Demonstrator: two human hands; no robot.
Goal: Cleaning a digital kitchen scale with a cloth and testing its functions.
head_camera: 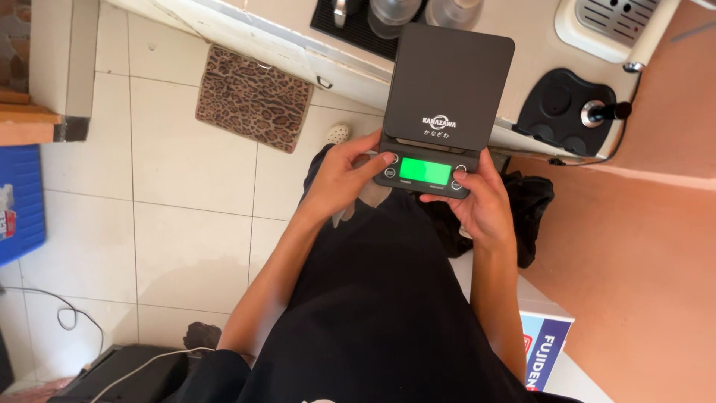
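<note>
A flat black digital scale [447, 82] with a lit green display [425, 171] is held out over the edge of a pale counter [522, 45]. My left hand [344, 174] grips its near left corner, thumb on a button beside the display. The near right corner is held by my right hand [477, 200], whose thumb rests by the right buttons. Both forearms reach up from my dark clothing.
On the counter lie a black mat with glass vessels [358, 22], a black tamping mat with a metal tamper [574, 112] and a white machine tray [604, 26]. On the tiled floor lie a leopard-print mat [253, 97], a blue crate [19, 201], cables and a white box [548, 347].
</note>
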